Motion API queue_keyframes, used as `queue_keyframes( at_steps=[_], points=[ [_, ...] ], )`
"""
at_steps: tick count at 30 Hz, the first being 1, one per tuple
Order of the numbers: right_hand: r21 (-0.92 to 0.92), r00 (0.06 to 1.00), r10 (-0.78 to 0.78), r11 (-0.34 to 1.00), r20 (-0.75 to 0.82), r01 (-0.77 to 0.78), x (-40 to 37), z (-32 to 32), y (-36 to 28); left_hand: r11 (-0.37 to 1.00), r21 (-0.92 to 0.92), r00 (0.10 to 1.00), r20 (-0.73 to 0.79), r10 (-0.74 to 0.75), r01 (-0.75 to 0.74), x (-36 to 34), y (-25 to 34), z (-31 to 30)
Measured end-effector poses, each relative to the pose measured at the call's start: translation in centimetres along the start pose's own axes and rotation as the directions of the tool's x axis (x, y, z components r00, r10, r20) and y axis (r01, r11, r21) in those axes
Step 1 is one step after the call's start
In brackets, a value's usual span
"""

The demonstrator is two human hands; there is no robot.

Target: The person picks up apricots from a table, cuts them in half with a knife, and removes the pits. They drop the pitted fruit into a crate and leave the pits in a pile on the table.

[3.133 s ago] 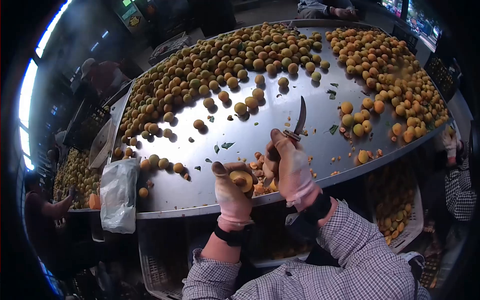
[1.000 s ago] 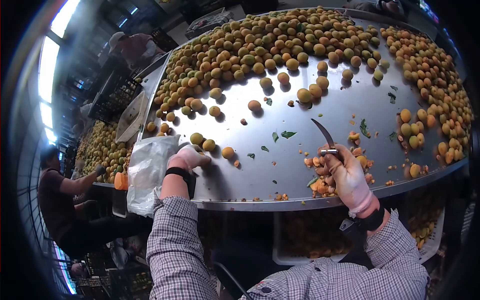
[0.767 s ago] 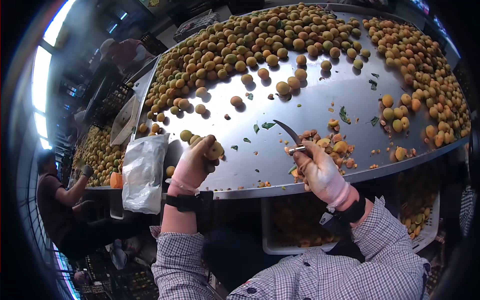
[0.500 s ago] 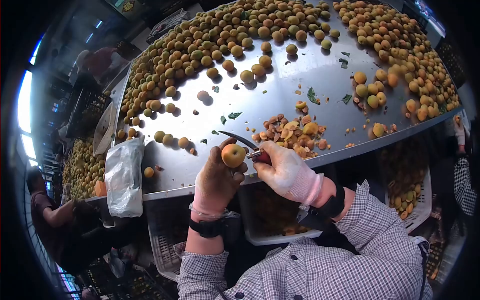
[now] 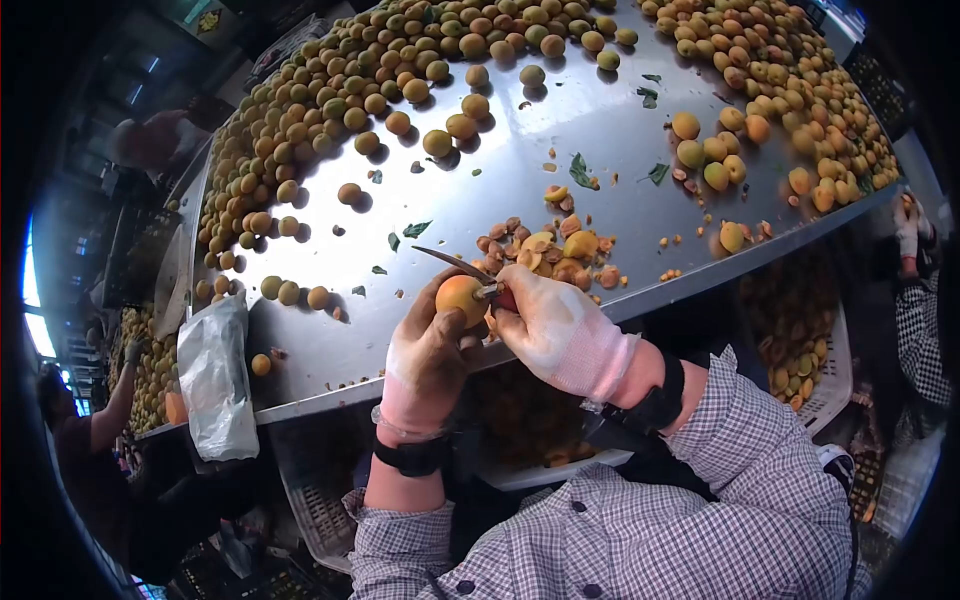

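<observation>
Left fingers: the fingers (image 5: 432,300) of the gloved left hand (image 5: 425,355) are curled round a whole apricot (image 5: 460,297), cupping it from below and from the left.
Right fingers: the fingers (image 5: 518,292) of the gloved right hand (image 5: 555,330) are clenched on the handle of a knife (image 5: 452,264), with the thumb side pressed up against the fruit.
Apricot: it is held in the air just off the near edge of the bench (image 5: 600,130), between the two hands and touching both.
Knife: the curved blade lies across the top of the apricot and points left; it seems to meet the skin, though the view is too small to tell whether it has cut in.
Change: half a second ago the fruit sat higher at the left fingertips, with the blade passing behind it. A second ago the left hand was out by the loose apricots (image 5: 290,292), and the knife stood apart, blade up.
Bench: pits and scraps (image 5: 555,250) are piled just beyond the hands, with green leaves (image 5: 580,170) scattered further out. A large heap (image 5: 330,80) of apricots covers the far left side.
Edges: a plastic bag (image 5: 212,380) hangs over the near left edge, and a crate (image 5: 820,380) of fruit sits below on the right.
Others: a co-worker's hand (image 5: 908,225) shows at the far right.
</observation>
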State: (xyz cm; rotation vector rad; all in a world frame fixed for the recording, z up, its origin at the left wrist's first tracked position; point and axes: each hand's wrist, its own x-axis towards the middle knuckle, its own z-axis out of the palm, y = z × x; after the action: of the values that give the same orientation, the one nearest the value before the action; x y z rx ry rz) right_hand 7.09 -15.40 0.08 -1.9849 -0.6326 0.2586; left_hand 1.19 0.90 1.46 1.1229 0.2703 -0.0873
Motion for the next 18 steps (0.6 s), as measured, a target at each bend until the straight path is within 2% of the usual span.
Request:
queue_keyframes(
  at_steps=[4,13,15,18],
  points=[
    [-0.070,0.999,-0.019,0.997,-0.046,0.015,-0.3,0.5,-0.1,0.998,0.059,0.997,0.082,0.003,-0.008,0.0,-0.7,-1.8],
    [-0.238,0.989,-0.124,0.966,-0.077,0.102,-0.8,2.2,0.8,1.000,0.025,1.000,0.000,0.018,-0.018,-1.3,-1.0,-1.0],
    [-0.220,0.989,-0.129,0.969,-0.079,0.109,-0.8,2.3,0.8,0.998,0.051,0.999,-0.043,0.025,-0.023,-1.5,-0.8,-0.4],
    [-0.201,0.984,-0.151,0.971,-0.096,0.129,-0.7,2.6,1.1,0.996,0.086,1.000,-0.021,0.008,-0.006,-1.5,-1.1,-1.3]
  ],
)
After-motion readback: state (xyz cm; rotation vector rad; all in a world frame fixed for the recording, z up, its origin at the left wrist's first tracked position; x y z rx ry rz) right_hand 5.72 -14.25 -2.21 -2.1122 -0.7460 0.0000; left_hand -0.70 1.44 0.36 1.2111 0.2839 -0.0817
